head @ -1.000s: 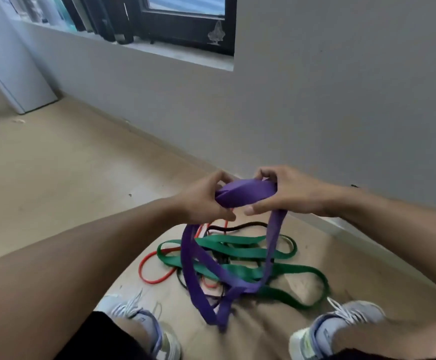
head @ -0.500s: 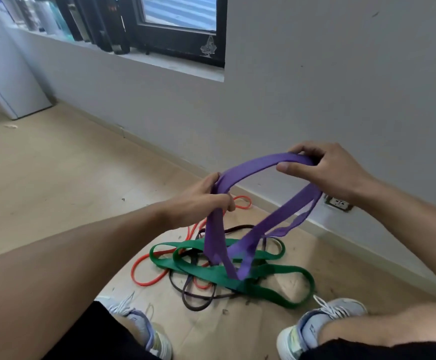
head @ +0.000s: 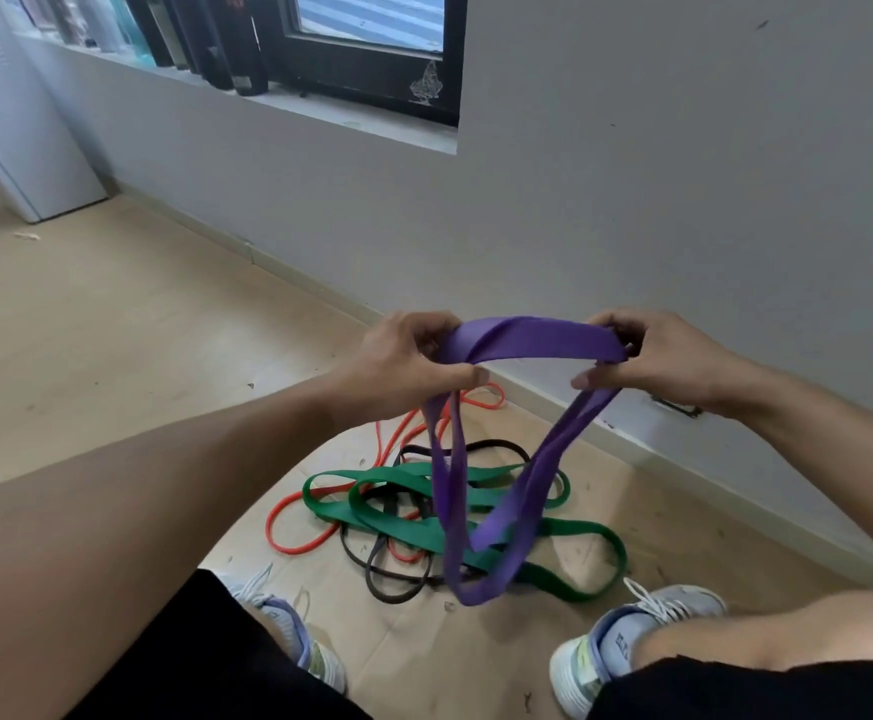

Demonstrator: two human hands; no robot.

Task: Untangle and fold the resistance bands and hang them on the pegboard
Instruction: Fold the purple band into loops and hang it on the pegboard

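Currently, the task stands at an early stage, judging by the layout. The left hand (head: 408, 363) and the right hand (head: 647, 358) each grip one end of a raised span of the purple band (head: 533, 337), fingers and thumb curled round it. The span runs flat between the hands, with one twist visible next to the left hand. Below the hands, the remainder of the purple band hangs in two long loops whose lowest bend reaches the pile on the floor (head: 112, 330).

Status of the remaining bands:
- The green band (head: 579, 532) lies in wide overlapping loops on the floor.
- The black band (head: 398, 589) and the red band (head: 294, 543) lie interlaced with the green band.
- Whether the purple loops pass through the green band or only hang in front of it cannot be determined.

No band is folded. No pegboard is in view, so no band is hung. Remaining work, by estimate: free and fold the purple band, separate and fold the other three, then hang all four.
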